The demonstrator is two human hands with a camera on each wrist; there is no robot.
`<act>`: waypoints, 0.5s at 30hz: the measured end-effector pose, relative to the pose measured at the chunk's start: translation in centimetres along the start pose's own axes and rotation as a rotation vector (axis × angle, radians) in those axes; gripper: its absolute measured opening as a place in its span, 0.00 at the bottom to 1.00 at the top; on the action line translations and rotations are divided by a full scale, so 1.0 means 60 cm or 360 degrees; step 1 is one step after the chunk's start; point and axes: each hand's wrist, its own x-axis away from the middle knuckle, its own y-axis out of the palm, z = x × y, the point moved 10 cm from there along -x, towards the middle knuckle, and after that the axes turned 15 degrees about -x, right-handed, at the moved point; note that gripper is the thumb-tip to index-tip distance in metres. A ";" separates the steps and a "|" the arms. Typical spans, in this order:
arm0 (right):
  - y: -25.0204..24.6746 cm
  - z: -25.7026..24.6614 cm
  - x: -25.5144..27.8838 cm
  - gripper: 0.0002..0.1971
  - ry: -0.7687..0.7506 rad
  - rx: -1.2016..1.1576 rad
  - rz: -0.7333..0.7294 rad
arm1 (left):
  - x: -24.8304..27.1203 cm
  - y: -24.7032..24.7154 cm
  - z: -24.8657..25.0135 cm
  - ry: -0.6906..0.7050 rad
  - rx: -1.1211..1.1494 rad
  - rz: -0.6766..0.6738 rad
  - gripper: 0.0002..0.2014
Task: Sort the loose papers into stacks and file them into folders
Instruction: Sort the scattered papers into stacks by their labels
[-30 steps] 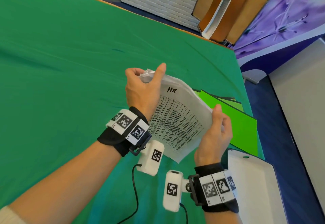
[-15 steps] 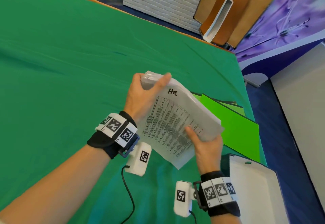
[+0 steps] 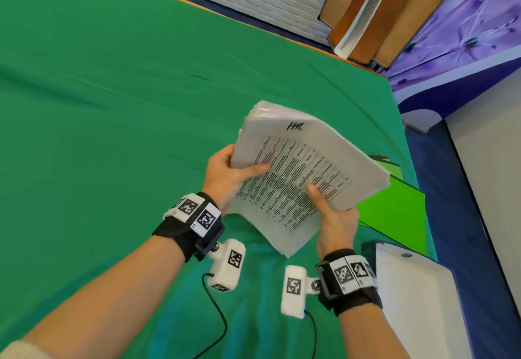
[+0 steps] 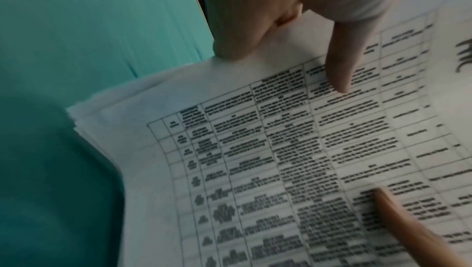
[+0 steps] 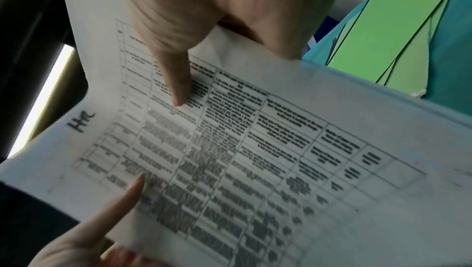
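Note:
A thick stack of white papers (image 3: 304, 172) hangs tilted above the green table, its top sheet a printed table marked "HR". My left hand (image 3: 225, 172) grips the stack's left edge, thumb on the top sheet and fingers underneath. My right hand (image 3: 335, 220) grips the near right edge the same way. In the left wrist view the stack (image 4: 255, 150) fills the frame under the left thumb (image 4: 339, 65). In the right wrist view the right thumb (image 5: 173, 73) presses on the stack (image 5: 268, 150). Bright green folders (image 3: 394, 209) lie on the table just right of the stack.
A white open file box (image 3: 417, 302) sits at the near right corner of the table. The green cloth (image 3: 112, 105) spreads wide to the left and back. The table's right edge (image 3: 408, 161) runs close by the folders (image 5: 383, 29), with blue floor beyond.
The stack has gone from nearly upright to a flatter tilt, higher and further right. My left hand slid from the top corner to the left edge; my right thumb came onto the top sheet.

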 end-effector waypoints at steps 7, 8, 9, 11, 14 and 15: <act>0.021 0.049 0.022 0.20 0.0106 0.0345 -0.0200 | 0.017 0.034 -0.047 -0.0043 -0.0073 0.0057 0.25; 0.021 0.054 0.017 0.17 0.0117 0.0420 -0.0194 | 0.013 0.032 -0.051 -0.0041 -0.0087 0.0078 0.24; 0.019 0.053 0.011 0.14 0.0112 0.0452 -0.0152 | 0.010 0.030 -0.049 -0.0029 -0.0097 0.0097 0.21; 0.021 0.039 0.000 0.09 0.0065 0.0450 -0.0080 | 0.006 0.027 -0.035 -0.0005 -0.0060 0.0121 0.17; 0.020 0.017 -0.001 0.09 -0.0068 0.0420 -0.0051 | 0.008 0.022 -0.022 -0.0001 0.0173 0.0126 0.23; 0.013 0.016 0.003 0.11 -0.0077 0.0430 -0.0020 | 0.009 0.017 -0.025 -0.0008 0.0214 0.0141 0.25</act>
